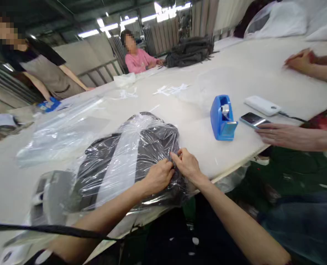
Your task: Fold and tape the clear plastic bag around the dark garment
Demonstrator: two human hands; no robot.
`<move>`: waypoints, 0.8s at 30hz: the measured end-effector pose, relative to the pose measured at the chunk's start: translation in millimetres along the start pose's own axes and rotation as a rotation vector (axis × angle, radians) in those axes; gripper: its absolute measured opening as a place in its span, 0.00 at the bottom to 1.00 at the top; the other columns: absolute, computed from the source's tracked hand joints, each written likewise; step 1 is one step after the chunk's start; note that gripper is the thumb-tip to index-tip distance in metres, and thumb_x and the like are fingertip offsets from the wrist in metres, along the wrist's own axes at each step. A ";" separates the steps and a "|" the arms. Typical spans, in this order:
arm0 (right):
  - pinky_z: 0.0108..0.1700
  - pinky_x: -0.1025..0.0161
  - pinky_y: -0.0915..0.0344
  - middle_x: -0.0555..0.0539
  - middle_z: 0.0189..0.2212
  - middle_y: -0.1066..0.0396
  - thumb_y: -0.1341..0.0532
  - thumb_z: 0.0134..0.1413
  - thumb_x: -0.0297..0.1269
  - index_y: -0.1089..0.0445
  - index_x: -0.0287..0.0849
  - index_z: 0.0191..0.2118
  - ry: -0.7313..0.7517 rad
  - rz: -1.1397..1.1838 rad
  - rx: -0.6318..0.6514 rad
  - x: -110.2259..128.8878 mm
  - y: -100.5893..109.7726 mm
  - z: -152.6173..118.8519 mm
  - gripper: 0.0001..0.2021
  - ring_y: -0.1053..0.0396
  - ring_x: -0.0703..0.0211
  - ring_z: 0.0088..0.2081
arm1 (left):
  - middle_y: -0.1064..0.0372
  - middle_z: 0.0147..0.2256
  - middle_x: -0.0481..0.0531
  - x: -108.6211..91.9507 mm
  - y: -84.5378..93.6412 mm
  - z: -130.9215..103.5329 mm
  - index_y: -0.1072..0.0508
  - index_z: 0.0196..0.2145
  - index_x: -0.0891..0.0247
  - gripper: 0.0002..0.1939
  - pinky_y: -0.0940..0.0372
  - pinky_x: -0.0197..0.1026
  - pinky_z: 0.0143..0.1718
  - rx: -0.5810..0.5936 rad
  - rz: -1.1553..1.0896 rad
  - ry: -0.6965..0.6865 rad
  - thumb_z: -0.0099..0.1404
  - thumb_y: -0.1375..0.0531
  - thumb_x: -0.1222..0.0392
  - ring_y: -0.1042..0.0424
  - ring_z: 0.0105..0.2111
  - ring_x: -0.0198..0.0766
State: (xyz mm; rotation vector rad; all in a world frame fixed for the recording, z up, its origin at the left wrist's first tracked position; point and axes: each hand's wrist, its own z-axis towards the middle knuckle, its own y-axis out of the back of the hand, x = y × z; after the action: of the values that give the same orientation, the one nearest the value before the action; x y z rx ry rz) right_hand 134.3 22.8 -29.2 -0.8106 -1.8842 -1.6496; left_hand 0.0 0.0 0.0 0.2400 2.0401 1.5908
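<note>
Hands [173,170], fingers curled, pinch the plastic-wrapped dark bag [130,154] beneath them.

Factory packing workshop: long worktable [229,158], strip lights [108,27], bagged goods [125,162].

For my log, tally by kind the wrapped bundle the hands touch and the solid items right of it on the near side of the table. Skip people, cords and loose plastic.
Plastic-wrapped dark bundle: 1
Blue tape dispenser: 1
Phone: 1
White corded device: 1
Total: 4
</note>
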 end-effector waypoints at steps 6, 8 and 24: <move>0.31 0.65 0.43 0.51 0.22 0.36 0.41 0.40 0.31 0.40 0.40 0.30 -0.011 0.400 -0.016 -14.9 -22.4 15.1 0.08 0.37 0.61 0.26 | 0.34 0.33 0.53 17.3 11.5 1.0 0.32 0.32 0.63 0.10 0.39 0.40 0.39 -0.162 0.005 0.293 0.64 0.51 0.60 0.33 0.35 0.39; 0.26 0.67 0.45 0.54 0.18 0.39 0.38 0.37 0.36 0.41 0.40 0.29 -0.080 0.731 0.058 -22.0 -24.6 15.5 0.12 0.40 0.64 0.22 | 0.33 0.32 0.54 28.5 17.0 11.8 0.33 0.31 0.64 0.10 0.39 0.42 0.38 -0.145 0.063 0.436 0.63 0.50 0.57 0.31 0.35 0.42; 0.23 0.68 0.48 0.53 0.16 0.39 0.41 0.45 0.49 0.36 0.39 0.28 -0.031 0.789 0.029 -32.1 -25.1 6.6 0.16 0.42 0.66 0.19 | 0.30 0.32 0.56 41.8 9.5 -10.4 0.39 0.38 0.63 0.12 0.38 0.42 0.34 -0.040 0.116 0.528 0.63 0.49 0.52 0.29 0.34 0.47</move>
State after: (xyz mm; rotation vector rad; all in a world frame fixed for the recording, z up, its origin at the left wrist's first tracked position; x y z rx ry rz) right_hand 138.7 23.6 -70.3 -1.3463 -1.3227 -1.1049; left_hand -42.2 12.9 -2.0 -0.0924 2.4124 1.9174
